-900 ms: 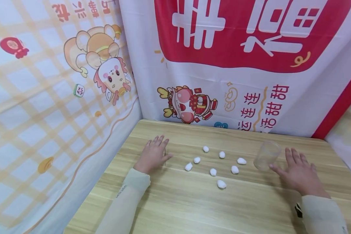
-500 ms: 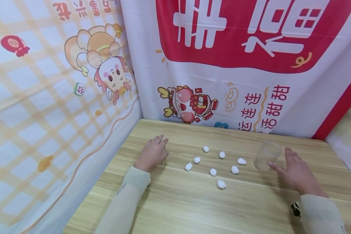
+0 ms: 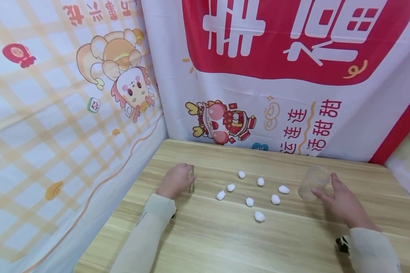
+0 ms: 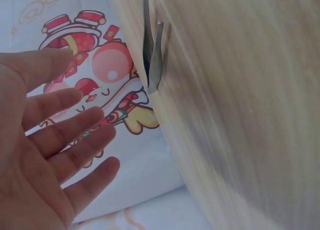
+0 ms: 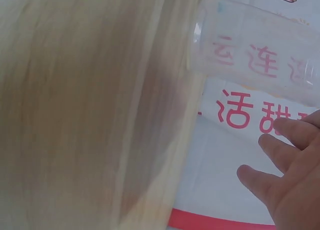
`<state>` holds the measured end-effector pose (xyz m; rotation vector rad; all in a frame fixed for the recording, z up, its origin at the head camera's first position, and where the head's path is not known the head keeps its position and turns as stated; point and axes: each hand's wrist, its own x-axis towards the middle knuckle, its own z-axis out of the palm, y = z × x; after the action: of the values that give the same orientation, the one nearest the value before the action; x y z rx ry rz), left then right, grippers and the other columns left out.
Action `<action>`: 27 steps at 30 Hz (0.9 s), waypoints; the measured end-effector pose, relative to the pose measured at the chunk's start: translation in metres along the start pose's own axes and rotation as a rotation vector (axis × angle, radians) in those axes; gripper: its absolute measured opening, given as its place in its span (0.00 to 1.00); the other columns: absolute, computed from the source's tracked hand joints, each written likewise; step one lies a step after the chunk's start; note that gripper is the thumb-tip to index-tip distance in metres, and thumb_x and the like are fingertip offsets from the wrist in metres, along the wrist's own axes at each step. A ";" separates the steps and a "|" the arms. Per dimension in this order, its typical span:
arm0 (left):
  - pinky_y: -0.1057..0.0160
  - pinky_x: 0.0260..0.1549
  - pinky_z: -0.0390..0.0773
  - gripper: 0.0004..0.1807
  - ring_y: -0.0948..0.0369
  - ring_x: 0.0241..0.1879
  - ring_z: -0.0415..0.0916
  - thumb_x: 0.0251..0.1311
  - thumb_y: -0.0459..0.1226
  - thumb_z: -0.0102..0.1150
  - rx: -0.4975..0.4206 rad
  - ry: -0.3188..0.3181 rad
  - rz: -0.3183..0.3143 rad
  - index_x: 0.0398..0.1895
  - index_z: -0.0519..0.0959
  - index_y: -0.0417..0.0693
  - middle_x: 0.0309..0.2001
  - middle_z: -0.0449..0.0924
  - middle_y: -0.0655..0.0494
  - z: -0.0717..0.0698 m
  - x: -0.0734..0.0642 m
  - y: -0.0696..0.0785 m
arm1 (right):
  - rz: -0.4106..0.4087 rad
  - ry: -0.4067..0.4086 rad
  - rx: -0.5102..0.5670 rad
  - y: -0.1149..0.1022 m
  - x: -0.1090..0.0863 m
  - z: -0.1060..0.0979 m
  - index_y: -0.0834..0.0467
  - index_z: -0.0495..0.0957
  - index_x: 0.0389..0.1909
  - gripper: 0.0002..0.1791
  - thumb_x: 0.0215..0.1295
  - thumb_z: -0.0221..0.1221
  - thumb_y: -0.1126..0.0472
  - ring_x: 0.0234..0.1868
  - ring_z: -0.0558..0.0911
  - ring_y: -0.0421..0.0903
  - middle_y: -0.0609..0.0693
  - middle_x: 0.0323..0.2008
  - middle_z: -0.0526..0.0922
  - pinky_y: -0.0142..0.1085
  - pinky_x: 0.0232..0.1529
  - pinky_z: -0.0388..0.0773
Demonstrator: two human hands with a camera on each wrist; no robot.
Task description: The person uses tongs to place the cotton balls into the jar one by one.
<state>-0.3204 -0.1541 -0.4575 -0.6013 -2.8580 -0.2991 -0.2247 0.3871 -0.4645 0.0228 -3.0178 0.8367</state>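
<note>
Over the left part of the table my left hand (image 3: 175, 181) reaches beside a pair of metal tweezers (image 4: 156, 72). Its fingers are spread and loosely bent in the left wrist view, with a gap between them and the tweezers. A clear plastic cup (image 3: 312, 184) stands upright at the right. My right hand (image 3: 349, 206) is at the cup's near right side, its thumb overlapping the wall in the head view. The right wrist view shows relaxed fingers (image 5: 280, 152) just off the cup. Several small white balls (image 3: 249, 202), like cotton, lie scattered between the hands.
The wooden table (image 3: 212, 242) ends at a white and red printed cloth (image 3: 287, 91) behind. A checked cloth (image 3: 65, 151) hangs along the left side. A small black and white object (image 3: 342, 245) shows by the right cuff.
My left fingers have drawn in toward the tweezers from a spread pose. The right hand has turned and shifted slightly left, closer to the cup. Balls and cup stay in place.
</note>
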 end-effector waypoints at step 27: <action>0.50 0.47 0.79 0.21 0.52 0.47 0.80 0.61 0.47 0.62 -0.032 -0.124 -0.161 0.53 0.82 0.46 0.51 0.82 0.52 0.016 0.021 -0.007 | -0.007 0.145 0.427 0.013 0.026 0.022 0.57 0.44 0.77 0.51 0.64 0.60 0.40 0.64 0.61 0.72 0.68 0.70 0.58 0.62 0.60 0.64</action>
<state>-0.3451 -0.1490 -0.4684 -0.4086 -3.0336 -0.3451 -0.2512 0.3863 -0.4892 -0.0232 -2.6490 1.3965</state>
